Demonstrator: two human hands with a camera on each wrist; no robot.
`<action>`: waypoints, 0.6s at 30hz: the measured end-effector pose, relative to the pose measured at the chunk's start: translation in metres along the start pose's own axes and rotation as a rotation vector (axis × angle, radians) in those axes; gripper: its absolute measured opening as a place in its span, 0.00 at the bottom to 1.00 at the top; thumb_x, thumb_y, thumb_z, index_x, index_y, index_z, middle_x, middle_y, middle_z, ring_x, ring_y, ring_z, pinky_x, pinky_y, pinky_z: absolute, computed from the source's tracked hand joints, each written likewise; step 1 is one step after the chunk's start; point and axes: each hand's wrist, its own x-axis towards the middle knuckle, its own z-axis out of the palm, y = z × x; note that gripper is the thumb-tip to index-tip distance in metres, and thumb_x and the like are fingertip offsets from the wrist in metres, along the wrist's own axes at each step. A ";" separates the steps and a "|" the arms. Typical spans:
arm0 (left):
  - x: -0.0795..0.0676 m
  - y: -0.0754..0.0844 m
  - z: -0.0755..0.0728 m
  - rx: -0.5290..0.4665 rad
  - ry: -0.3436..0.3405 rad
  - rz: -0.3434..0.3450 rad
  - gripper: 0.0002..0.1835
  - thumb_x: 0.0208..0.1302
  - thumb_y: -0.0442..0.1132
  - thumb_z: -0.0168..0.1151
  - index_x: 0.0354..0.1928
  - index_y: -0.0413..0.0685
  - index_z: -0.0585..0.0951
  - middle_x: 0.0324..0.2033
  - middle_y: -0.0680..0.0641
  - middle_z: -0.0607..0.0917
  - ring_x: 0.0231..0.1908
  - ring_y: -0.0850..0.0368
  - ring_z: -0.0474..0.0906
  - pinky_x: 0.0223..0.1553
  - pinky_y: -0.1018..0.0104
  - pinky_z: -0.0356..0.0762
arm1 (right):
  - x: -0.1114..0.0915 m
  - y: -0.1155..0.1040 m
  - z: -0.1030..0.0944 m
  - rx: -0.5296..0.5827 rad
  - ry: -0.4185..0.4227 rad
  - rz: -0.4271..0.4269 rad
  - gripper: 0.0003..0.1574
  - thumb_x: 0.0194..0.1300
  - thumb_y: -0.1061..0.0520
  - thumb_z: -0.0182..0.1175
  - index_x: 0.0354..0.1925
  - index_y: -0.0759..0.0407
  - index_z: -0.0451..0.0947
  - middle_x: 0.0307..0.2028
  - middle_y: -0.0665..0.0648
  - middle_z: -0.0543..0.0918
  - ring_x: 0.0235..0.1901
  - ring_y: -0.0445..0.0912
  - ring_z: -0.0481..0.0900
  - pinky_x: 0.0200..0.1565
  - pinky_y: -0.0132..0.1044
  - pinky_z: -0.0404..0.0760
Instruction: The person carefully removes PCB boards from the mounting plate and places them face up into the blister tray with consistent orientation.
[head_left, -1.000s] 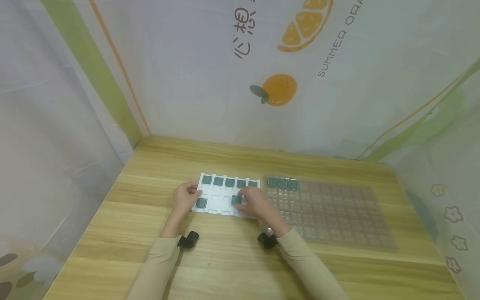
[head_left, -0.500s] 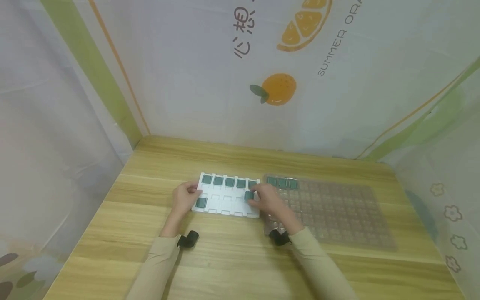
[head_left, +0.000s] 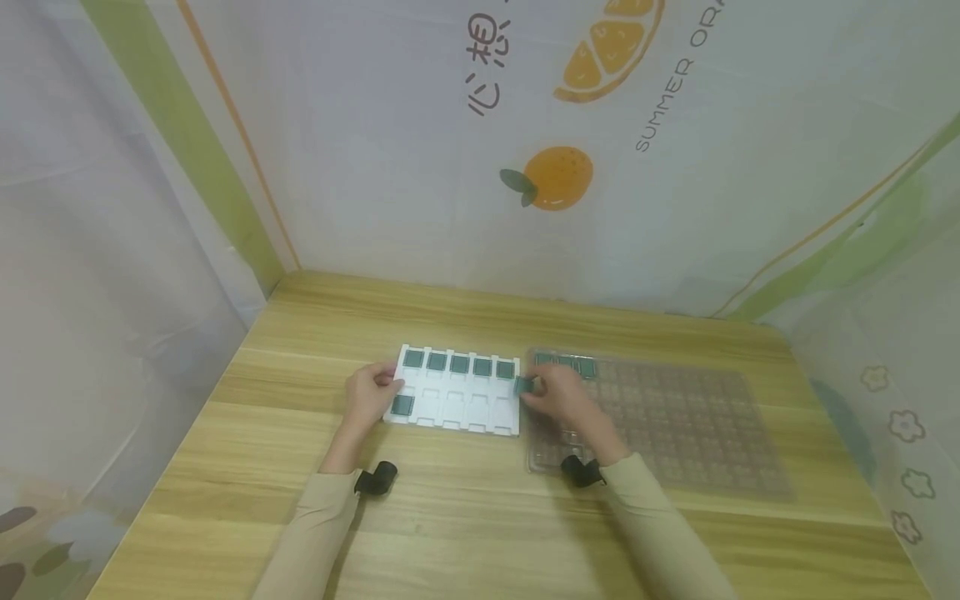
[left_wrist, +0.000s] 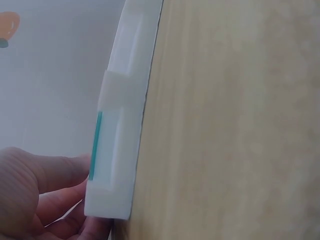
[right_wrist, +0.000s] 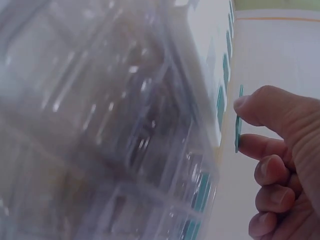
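My left hand (head_left: pixel 367 393) grips the left end of a white slotted tray (head_left: pixel 453 398), thumb at its top edge and fingers against its end. Five-across is the back row, where several dark green glass-like squares (head_left: pixel 459 364) lie; one more green square (head_left: pixel 402 406) sits front left. Between thumb and fingertip, my right hand (head_left: pixel 564 398) pinches another thin green square (right_wrist: pixel 238 120), just past the tray's right end. In the right wrist view this square is seen edge-on, with the other fingers curled below.
A large clear plastic compartment tray (head_left: pixel 675 425) lies to the right, under my right forearm. Green squares (head_left: pixel 587 368) fill its back-left pockets, partly covered by my hand. A white printed curtain (head_left: pixel 420 167) stands behind the wooden table (head_left: pixel 450 533).
My right hand has lifted the green square from the white tray's front row and carried it right, beyond the tray's end. My left hand stays at the tray's left end.
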 end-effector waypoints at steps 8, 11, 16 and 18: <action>0.000 -0.002 0.000 -0.009 -0.006 0.014 0.16 0.55 0.27 0.63 0.47 0.27 0.78 0.37 0.32 0.83 0.38 0.41 0.80 0.41 0.54 0.80 | -0.004 0.015 -0.006 -0.045 0.031 0.000 0.17 0.53 0.59 0.68 0.40 0.67 0.81 0.23 0.52 0.78 0.21 0.40 0.70 0.24 0.31 0.73; 0.000 -0.002 0.000 -0.010 -0.003 0.016 0.16 0.55 0.27 0.63 0.46 0.27 0.79 0.36 0.32 0.83 0.38 0.41 0.80 0.41 0.54 0.80 | -0.005 0.021 -0.008 -0.046 0.043 -0.007 0.16 0.52 0.60 0.68 0.40 0.68 0.80 0.24 0.53 0.79 0.20 0.40 0.70 0.22 0.30 0.72; 0.001 -0.002 0.000 -0.008 0.002 0.011 0.16 0.54 0.27 0.63 0.46 0.27 0.79 0.36 0.32 0.83 0.38 0.41 0.80 0.41 0.54 0.80 | -0.006 0.027 -0.011 -0.055 0.036 0.012 0.16 0.53 0.61 0.67 0.39 0.70 0.80 0.26 0.56 0.80 0.20 0.40 0.69 0.22 0.30 0.72; 0.001 -0.002 0.000 -0.013 0.003 0.010 0.16 0.54 0.26 0.63 0.46 0.27 0.79 0.36 0.32 0.83 0.38 0.40 0.80 0.41 0.54 0.80 | -0.006 0.030 -0.011 -0.069 0.041 0.009 0.16 0.52 0.61 0.67 0.39 0.69 0.80 0.28 0.57 0.81 0.22 0.40 0.71 0.23 0.30 0.73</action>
